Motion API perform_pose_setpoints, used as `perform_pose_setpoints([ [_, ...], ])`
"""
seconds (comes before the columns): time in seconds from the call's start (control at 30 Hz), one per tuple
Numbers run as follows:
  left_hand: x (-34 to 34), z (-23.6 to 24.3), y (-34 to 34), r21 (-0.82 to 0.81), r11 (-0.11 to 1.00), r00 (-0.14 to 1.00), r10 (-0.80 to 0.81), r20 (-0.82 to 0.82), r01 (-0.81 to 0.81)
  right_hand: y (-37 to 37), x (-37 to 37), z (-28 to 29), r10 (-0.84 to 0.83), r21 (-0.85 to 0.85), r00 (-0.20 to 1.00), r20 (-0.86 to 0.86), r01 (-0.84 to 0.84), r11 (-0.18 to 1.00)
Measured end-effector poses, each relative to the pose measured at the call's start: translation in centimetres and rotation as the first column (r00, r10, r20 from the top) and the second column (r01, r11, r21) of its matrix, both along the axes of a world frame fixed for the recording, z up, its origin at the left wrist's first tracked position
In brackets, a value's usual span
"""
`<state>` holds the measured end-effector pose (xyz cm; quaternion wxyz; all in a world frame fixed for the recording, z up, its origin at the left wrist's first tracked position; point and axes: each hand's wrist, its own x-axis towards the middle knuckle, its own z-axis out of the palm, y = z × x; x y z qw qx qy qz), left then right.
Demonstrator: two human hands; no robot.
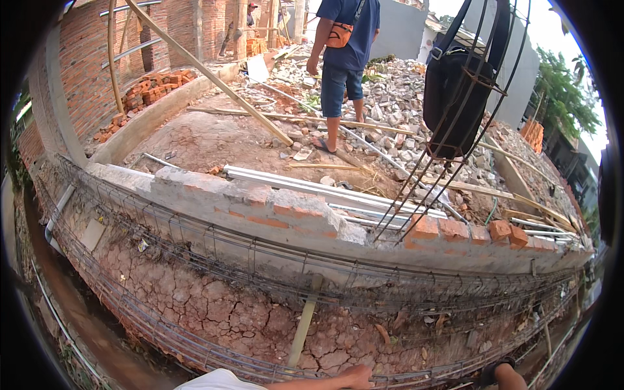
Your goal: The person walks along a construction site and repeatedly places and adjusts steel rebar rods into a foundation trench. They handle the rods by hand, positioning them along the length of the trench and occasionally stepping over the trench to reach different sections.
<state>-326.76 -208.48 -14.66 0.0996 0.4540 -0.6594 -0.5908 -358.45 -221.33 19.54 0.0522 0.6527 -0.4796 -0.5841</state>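
In the head view, a long reinforcement cage (pixel 252 250) is seen lying along the foot of a low brick-and-mortar wall (pixel 292 224), above a strip of cracked reddish soil (pixel 214 305). The cage is formed of thin, dark-grey steel bars run lengthwise and joined by spaced cross ties; its line is rendered as a curve by the lens. A pale wooden strip (pixel 302 331) is set crosswise between the upper bars and the near lower bars. The left hand (pixel 357 376) is extended from a white sleeve (pixel 218 380) at the lower edge and is positioned at the near bars. Whether its fingers are closed on a bar cannot be told. At lower right, a bare limb (pixel 510 377) with a dark covering is shown; whether it is the right arm cannot be told, nor can the state of the right fingers. A black bag (pixel 455 104) is hung at an upright bar column (pixel 419 185) above the wall.
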Motion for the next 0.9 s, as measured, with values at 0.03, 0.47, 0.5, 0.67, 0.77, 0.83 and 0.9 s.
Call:
perform_pose_setpoints([
  [0.03,-0.1,0.0,0.0,0.002,1.000,1.000,-0.002,-0.002,0.002,0.0,-0.2,-0.1,0.006,-0.010,1.000,0.008,-0.006,1.000],
  [0.47,-1.1,-1.1,0.6,0.018,0.999,0.999,-0.050,0.002,0.050,-1.3,-1.4,-1.0,0.198,-0.020,0.962,0.186,-0.198,0.980],
  [0.5,-1.2,-1.1,0.6,0.020,0.998,0.998,-0.056,0.002,0.056,-1.2,-2.3,-1.6,0.251,-0.073,0.938,0.239,-0.240,0.968],
  [0.67,-1.2,0.1,0.7,0.033,0.999,1.000,-0.020,0.003,0.020,-0.6,-8.3,-4.2,0.544,-0.386,0.692,0.475,-0.392,0.835],
  [0.77,-0.6,2.0,1.1,-0.025,0.999,0.999,0.030,0.045,-0.029,-0.3,-10.4,-5.2,0.674,-0.554,0.534,0.511,-0.395,0.733],
  [0.83,-0.3,3.1,1.5,0.028,0.998,0.995,0.054,0.085,-0.057,0.1,-10.7,-5.2,0.796,-0.601,0.521,0.308,-0.542,0.587],
  [0.9,-0.4,3.9,2.0,-0.246,0.956,0.980,0.184,0.073,-0.161,0.4,-10.3,-5.0,0.774,-0.564,0.556,0.304,-0.550,0.616],
])
